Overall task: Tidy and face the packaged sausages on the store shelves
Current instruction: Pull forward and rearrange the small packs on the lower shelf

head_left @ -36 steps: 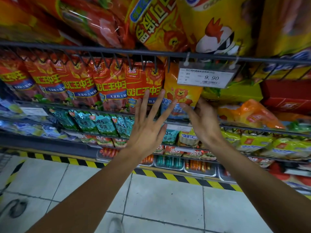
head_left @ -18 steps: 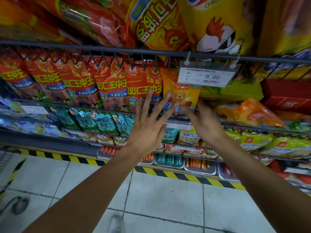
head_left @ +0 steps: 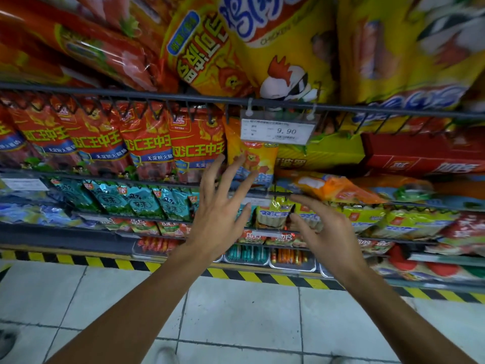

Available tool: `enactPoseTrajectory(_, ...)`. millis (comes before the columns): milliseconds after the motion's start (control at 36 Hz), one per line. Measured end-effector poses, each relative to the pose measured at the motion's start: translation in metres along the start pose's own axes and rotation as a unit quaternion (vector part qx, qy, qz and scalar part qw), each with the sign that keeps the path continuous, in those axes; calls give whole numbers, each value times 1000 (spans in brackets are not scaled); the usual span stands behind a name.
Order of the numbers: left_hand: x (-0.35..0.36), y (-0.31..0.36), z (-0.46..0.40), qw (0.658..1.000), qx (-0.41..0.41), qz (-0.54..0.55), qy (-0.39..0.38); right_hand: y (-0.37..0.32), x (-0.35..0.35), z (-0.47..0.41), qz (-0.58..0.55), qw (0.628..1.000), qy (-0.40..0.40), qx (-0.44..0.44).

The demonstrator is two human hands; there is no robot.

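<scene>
Glossy plastic sausage packs (head_left: 147,143) hang under my dark metal wire shelf rail (head_left: 157,94); below it, smooth pale floor tiles (head_left: 236,311).

Shelf face packed: red sausage packs (head_left: 147,143) stood shoulder to shoulder, no gap between. Price tag (head_left: 278,131) hung over the yellow lion pack (head_left: 253,158), blocking access from above. Orange pack (head_left: 333,189) jutted out past the wire rail (head_left: 420,112). Aisle over the tiled floor (head_left: 236,311) was open.
</scene>
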State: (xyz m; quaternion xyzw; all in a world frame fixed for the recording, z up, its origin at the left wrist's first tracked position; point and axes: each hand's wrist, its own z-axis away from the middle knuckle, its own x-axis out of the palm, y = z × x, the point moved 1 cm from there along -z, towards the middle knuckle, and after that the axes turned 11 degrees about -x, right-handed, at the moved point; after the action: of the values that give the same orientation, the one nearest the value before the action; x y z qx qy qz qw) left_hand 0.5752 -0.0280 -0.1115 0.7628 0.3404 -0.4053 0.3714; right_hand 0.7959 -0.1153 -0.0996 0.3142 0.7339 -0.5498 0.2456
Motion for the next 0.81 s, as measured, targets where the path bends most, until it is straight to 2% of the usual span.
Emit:
enactPoseTrajectory(83,5,26,-1,996,24,88,-12,20,-13,24,-4,997,51,60)
enactPoseTrajectory(194,16,66,-14,979,2,195,-59,37,-20,34,-117,978,124,122)
enactPoseTrajectory(306,25,90,-30,962,-60,247,-98,35,-17,22,-179,965,151,119)
enactPoseTrajectory(389,26,94,-40,970,-55,226,-63,30,-16,17,-207,958,170,105)
enactPoseTrajectory(472,23,87,-43,956,-76,281,-41,25,-18,13,-218,952,200,75)
enactPoseTrajectory(556,17,79,-44,939,-104,327,-26,21,-23,2,-211,957,194,40)
enactPoseTrajectory(667,10,77,-48,915,-121,381,-46,18,-28,-16,-189,971,144,30)
enactPoseTrajectory(806,4,77,-49,904,-122,407,-41,20,-34,-34,-184,974,130,26)
